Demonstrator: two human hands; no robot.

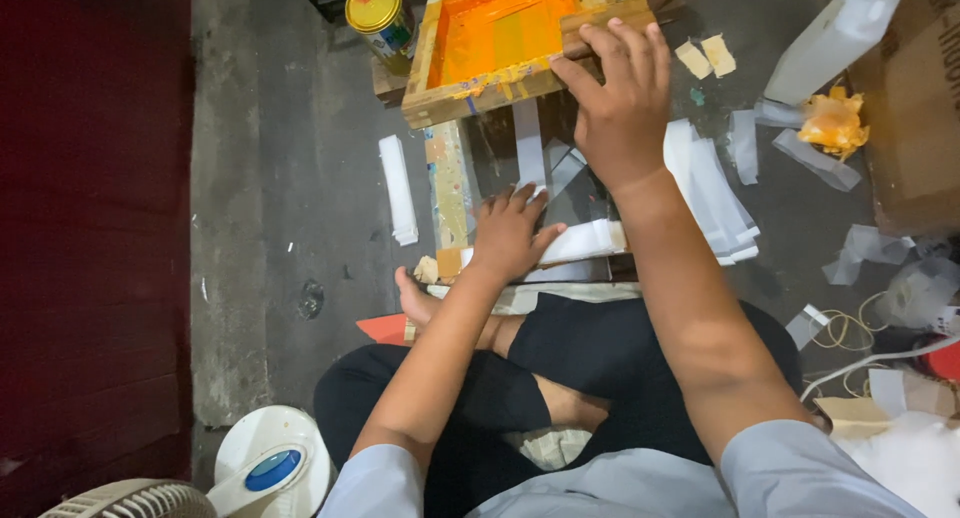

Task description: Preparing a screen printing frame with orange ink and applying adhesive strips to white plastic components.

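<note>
Wooden printing frame [500, 78] is sitting tilted on the floor, its screen flooded with orange ink, corners smeared. White paper strip [585, 243] is lying flat just below it, alongside a loose stack of similar white strips [715, 193] to the right.

One wooden printing frame with orange ink [500, 38] at twelve o'clock. One yellow-lidded tin can [378, 10] at eleven o'clock. Two small tan paper scraps [704, 56] at one o'clock. One white electric fan [262, 470] at seven o'clock. Two bare hands.
</note>
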